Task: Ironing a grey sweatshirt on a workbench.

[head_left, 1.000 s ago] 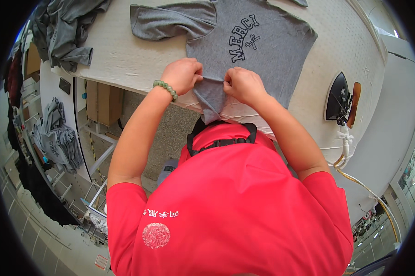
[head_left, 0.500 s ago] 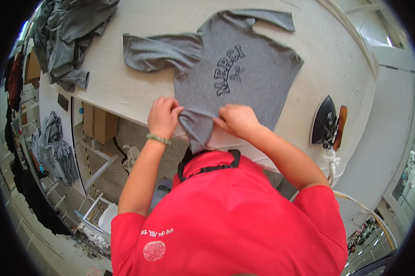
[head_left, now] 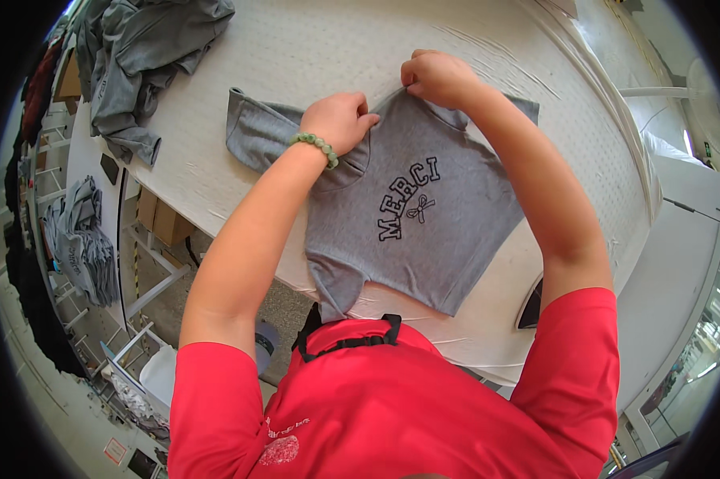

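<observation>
Risk first. The grey T-shirt (head_left: 412, 219) lay print-up on the white padded surface (head_left: 312, 48), but its hem hung past the near edge, just above my red-shirted chest. I judged that overhang the likeliest trouble: a pull at the shoulders could drag the cloth askew, or the hanging weight could slide it toward me and spoil the lay. One sleeve stuck out to the left, rumpled; any tug at the collar might fold it under. The iron (head_left: 530, 307) sat at the near edge, mostly hidden behind my right arm, close to the hem. An elbow swing could knock it, I reckoned.

Left hand (head_left: 340, 120), green bead bracelet (head_left: 313, 146) on the wrist: fingers curled together, pinching the fabric at the left shoulder near the neckline.

Right hand (head_left: 436, 78): knuckles up, fingers closed on the cloth at the collar's far edge. The two hands were near each other, not touching.

A heap of grey garments (head_left: 140, 48) lay at the surface's far left corner, well apart from the shirt.
</observation>
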A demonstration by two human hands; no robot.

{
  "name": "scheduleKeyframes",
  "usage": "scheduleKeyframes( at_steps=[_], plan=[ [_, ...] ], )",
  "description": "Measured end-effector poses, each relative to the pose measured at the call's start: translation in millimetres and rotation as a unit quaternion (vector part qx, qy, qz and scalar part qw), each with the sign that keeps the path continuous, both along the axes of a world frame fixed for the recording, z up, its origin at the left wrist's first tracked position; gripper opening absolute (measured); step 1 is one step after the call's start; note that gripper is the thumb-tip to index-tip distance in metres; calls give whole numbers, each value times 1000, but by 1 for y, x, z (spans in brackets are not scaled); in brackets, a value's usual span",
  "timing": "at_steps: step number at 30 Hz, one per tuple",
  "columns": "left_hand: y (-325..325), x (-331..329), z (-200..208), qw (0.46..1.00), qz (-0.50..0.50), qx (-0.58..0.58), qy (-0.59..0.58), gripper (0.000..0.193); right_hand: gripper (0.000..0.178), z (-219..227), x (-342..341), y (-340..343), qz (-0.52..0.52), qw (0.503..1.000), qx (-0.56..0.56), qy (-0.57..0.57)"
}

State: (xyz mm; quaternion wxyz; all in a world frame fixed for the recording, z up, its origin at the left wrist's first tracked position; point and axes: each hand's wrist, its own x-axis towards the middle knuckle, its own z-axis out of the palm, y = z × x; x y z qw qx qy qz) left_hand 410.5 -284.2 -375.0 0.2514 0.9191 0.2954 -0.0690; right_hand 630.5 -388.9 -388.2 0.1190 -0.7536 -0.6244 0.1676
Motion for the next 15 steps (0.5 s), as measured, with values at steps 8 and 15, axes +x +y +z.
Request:
scheduleKeyframes(
  at_steps=[8, 15],
  plan=[
    [5, 1, 11, 997, -16, -35, 61, 25, 19, 15, 4, 25, 11, 987, -145, 71],
    [-3, 10, 5, 990, -25, 96, 96, 22, 21, 2, 18, 18, -10, 988, -103, 116]
  ],
)
